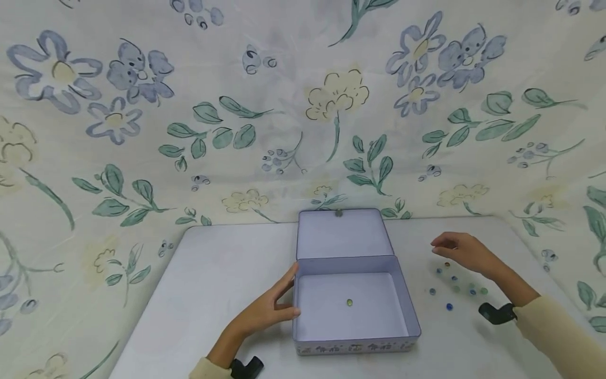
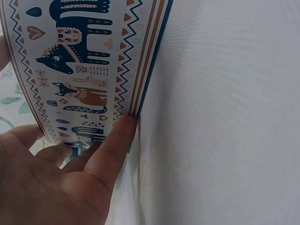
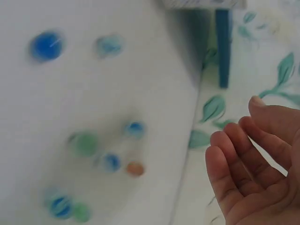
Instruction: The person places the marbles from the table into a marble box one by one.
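A lavender-lined tin box [image 1: 360, 345] stands on the table with its hinged lid [image 1: 344, 234] raised at the back. Inside, one yellow-green marble [image 1: 350, 302] lies on the floor of the box. My left hand [image 1: 265, 313] rests against the box's left side, fingers spread. The left wrist view shows fingertips touching the side wall [image 2: 84, 56], printed with animals and zigzags. Right of the box, my right hand [image 1: 466, 251] hovers above the table, fingers loosely bent. Nothing shows between its thumb and fingers in the right wrist view.
Several loose marbles lie right of the box, among them a dark blue marble [image 1: 449, 307], a green marble [image 1: 484, 290] and an amber marble [image 1: 447, 264]. The white table [image 1: 222, 258] backs onto a floral cloth [image 1: 284, 105].
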`<state>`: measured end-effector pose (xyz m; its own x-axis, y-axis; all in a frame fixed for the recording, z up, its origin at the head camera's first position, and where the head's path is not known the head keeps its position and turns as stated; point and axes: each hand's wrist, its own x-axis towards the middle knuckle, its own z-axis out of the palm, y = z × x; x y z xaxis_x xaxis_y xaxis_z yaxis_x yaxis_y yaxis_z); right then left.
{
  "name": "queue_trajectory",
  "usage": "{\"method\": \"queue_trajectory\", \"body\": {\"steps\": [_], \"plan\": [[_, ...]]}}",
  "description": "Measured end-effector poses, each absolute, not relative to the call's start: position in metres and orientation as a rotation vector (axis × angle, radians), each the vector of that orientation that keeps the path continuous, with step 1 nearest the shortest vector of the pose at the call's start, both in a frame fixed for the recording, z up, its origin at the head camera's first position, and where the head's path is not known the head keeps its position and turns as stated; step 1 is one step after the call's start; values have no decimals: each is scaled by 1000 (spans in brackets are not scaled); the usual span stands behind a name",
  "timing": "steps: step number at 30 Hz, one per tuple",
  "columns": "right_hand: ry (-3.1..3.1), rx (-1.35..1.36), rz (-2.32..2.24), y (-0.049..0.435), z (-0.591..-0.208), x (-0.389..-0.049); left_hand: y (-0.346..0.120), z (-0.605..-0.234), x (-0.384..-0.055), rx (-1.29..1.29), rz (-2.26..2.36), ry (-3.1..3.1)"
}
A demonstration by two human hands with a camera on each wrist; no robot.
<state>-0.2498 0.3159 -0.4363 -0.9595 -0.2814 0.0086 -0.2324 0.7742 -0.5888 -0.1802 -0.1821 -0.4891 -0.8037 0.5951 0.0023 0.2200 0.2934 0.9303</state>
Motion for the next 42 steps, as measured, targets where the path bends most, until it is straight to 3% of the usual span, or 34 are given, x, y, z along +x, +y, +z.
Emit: {"method": "queue_trajectory", "body": {"steps": [14,42], "plan": [[2944,-326,-874,346,-474,-243,-185,-489,-179,738,1518,2237],[3007,-323,-782,343,-494,-232,-185,-492,-177,697,1519,2203]]}}
